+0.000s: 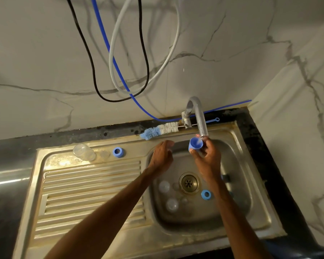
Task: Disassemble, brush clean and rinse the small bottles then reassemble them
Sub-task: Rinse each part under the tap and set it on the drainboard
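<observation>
1. Just below the mouth of the tap spout (202,128): a blue cap (195,144), open end tipped up toward the spout, pinched in the curled fingers (192,151) of the right hand (207,159). Cannot tell whether cap and spout touch.
2. Over the basin's left rim: the left hand (162,157), fingers loosely stretched toward the cap and gripping nothing visible. Only a narrow gap between the two hands.
3. Along the sink's back edge: a bottle brush (160,130) lying flat, bristles to the left, wire handle running behind the tap base.
4. In a row by the raised back edge of the drainboard (92,184): a clear bottle (83,152) on its side, a small clear part (105,154) just beside it, then a blue ring (117,151), hole upward. All well apart from the left hand.
5. On the basin floor: the drain (189,183) in the middle, a second blue ring (206,194) just right of it near the right forearm, a clear domed part (164,186) to its left, and another domed part (172,204) nearer the front wall.
6. Ribbed drainboard wide to the left of the left forearm. A dark surface (251,139) in a narrow strip round the sink, hemmed by marble wall (232,53) at back and right. Cables (146,68) looping down the wall above the tap.
</observation>
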A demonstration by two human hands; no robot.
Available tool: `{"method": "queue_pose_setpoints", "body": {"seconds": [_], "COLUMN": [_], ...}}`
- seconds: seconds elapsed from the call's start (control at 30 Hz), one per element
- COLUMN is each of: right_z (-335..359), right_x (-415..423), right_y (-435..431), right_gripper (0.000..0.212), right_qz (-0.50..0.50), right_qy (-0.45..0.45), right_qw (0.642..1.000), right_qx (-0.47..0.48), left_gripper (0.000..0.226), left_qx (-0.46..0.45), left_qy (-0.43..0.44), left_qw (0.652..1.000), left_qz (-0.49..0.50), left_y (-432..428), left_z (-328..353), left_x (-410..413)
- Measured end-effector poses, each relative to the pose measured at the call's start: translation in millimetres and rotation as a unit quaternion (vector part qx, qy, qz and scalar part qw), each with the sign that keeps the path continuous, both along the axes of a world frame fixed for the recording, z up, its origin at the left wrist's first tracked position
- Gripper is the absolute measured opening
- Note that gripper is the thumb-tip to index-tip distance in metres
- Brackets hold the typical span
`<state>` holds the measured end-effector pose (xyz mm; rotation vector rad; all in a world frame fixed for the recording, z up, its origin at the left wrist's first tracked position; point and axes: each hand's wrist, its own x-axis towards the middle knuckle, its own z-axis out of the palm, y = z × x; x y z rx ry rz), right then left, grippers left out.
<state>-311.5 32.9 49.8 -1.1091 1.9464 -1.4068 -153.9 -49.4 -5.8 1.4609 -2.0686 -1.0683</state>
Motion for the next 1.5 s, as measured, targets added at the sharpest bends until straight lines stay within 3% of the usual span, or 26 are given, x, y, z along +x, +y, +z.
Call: {"method": "queue_pose_setpoints", "body": {"seconds": [0.27,0.4,0.5,0.6,0.7,0.83,0.9,1.17,1.3,1.4,1.5], "right_z": [-0.9,-2.1,-9.2,-3.9,8.9,8.8,4.1,3.8,-5.1,-3.1,4.3], "right_x": [-4.7,-8.4,-14.8,-9.3,-4.5,-0.9,0.3,1.6,-2.8,-14.6,-21.4], "right_y": [4.4,2.9,-5.9,-6.3,-5.9,-9.2,-13.2,-16.6,-13.4,-10.0,-9.7], "right_gripper": [0.041,0.039,0.031,0.019,0.024,0.024,0.029,0.033,0.027,0.021,0.026], "right_qz": [0.002,0.012,0.033,-0.001,-0.046,-0.11,-0.128,-0.093,-0.071,-0.107,-0.083], "right_qy": [0.064,0.064,-0.081,-0.335,-0.457,-0.643,-0.681,-0.687,-0.674,-0.624,-0.476], "right_qw": [0.998,0.998,0.988,0.922,0.866,0.74,0.703,0.703,0.719,0.767,0.871], "right_qx": [-0.019,0.01,0.131,0.195,0.197,0.167,0.161,0.162,0.157,0.109,0.091], "left_gripper": [0.028,0.024,0.031,0.036,0.03,0.022,0.018,0.047,0.049,0.054,0.049], "left_qx": [0.036,0.062,0.07,0.115,0.087,0.037,0.014,-0.014,-0.05,-0.071,-0.084], "left_qy": [0.058,0.143,0.204,0.205,0.171,0.127,0.118,0.012,-0.009,-0.027,-0.038], "left_qw": [0.997,0.987,0.975,0.97,0.979,0.988,0.988,0.995,0.991,0.983,0.983], "left_qz": [-0.024,-0.025,-0.052,-0.061,-0.072,-0.079,-0.103,-0.1,-0.124,-0.165,-0.161], "left_y": [8.8,9.4,12.3,20.2,23.6,20.8,18.8,18.3,17.0,12.9,12.5], "left_z": [16.0,24.2,27.6,32.2,35.7,43.1,44.1,44.1,42.8,37.6,28.4], "left_x": [-25.5,-36.1,-41.1,-51.1,-60.2,-66.3,-67.9,-66.9,-62.1,-46.7,-29.6]}}
